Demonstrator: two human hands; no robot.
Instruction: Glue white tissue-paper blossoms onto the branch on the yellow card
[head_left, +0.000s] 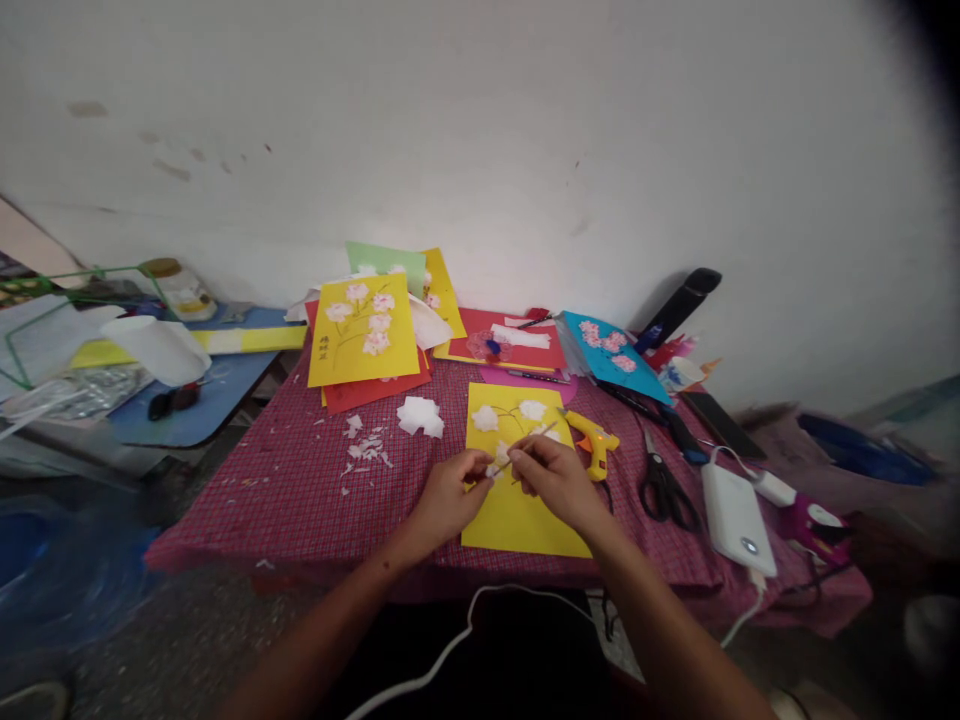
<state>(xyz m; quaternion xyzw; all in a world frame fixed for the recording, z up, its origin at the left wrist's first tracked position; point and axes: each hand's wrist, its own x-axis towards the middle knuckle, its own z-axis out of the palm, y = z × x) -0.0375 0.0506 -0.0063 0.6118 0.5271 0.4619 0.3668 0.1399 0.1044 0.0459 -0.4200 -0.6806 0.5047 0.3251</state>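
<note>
A white cable (439, 662) loops over the person's dark clothing, nearer than the yellow sheet (525, 525) that lies flat at the front of the table (300, 500). Over the middle of the yellow sheet the two hands nearly meet. The left hand (459, 488) has its thumb and fingers drawn together, with a small white piece (491, 473) at the tips. The right hand (553, 474) is curled, thumb and fingers pinched on a thin stick (503, 465) that slants towards the left fingertips; whether it touches the white piece is too small to tell. White paper flowers (484, 418) and thin drawn stems occupy the far half of the yellow sheet.

To the right of the yellow sheet, beyond a pair of black-handled scissors (664, 492), is a white power bank (739, 520) with a cord plugged in. A yellow glue gun (598, 440) lies just beside the sheet's right edge. To the sheet's left are loose paper scraps (367, 450) and, closer to it, a small pile of white paper pieces (421, 416).

Beyond the yellow sheet lies a red sheet (544, 350); to its far right is a blue flower picture (616, 352), and to its far left a yellow flower picture (363, 340) rests on other coloured sheets. Behind everything rises a pale, marked wall (480, 150).
</note>
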